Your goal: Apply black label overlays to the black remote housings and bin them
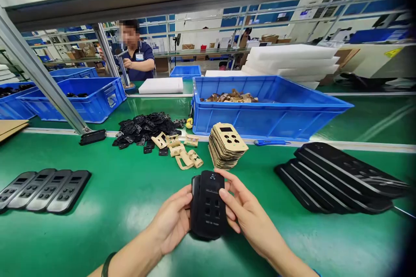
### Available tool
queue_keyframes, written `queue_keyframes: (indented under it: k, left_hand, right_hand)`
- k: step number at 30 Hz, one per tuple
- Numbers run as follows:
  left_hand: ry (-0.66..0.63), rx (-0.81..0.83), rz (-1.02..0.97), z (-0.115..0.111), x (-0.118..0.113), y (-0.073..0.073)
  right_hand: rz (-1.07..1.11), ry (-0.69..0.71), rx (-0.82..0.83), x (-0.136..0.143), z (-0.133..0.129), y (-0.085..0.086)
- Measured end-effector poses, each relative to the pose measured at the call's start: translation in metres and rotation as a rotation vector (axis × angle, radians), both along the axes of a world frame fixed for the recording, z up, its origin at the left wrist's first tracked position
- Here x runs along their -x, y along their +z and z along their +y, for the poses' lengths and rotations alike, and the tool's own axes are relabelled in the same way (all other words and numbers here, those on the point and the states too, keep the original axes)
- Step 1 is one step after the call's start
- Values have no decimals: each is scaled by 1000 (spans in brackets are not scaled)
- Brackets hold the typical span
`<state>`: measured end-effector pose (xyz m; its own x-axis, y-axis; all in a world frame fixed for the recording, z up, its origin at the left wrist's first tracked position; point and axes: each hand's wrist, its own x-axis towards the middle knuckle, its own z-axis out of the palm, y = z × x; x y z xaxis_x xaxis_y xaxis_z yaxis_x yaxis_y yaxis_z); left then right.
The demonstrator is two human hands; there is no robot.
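Observation:
Two black panel covers (212, 207), one overlapping the other, are held upright between my hands above the green bench. The front one has small button openings and white print. My left hand (172, 220) grips the left edges, thumb in front. From the right, my right hand (238, 203) clasps the front cover with its thumb on the face. Just beyond them stands a stack of tan adhesive sheets (227, 145) with cut-outs. Curled tan backing pieces (185, 156) lie left of that stack, beside a heap of small black plates (146, 127).
Overlapping panel covers (48, 190) lie at left, and more black covers (338, 177) are fanned out at right. Behind the stack are a blue bin (269, 117) with brown scraps and a blue cutter (271, 143). A metal post (42, 69) rises at left. A co-worker (139, 54) stands across the bench.

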<state>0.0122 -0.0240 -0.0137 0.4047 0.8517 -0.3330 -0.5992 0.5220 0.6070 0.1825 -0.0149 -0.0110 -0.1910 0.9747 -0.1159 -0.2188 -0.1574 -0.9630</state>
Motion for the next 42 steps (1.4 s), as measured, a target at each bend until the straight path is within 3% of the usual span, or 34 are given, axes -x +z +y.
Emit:
queue_keyframes:
  k: [16, 31, 34, 39, 42]
  left_hand:
    - [17, 21, 17, 0, -2, 0]
    - [-35, -137, 119, -5, -4, -1]
    - [-36, -166, 123, -5, -5, -1]
    - [-59, -162, 141, -4, -2, 1]
    - [-131, -194, 167, -5, -2, 6]
  right_hand:
    - [-273, -13, -114, 4, -3, -5]
    - [-349, -49, -149, 3, -3, -18]
    - [-412, -86, -218, 2, -2, -19]
    - [-391, 60, -137, 3, -2, -16]
    - [-345, 46, -116, 5, -4, -14]
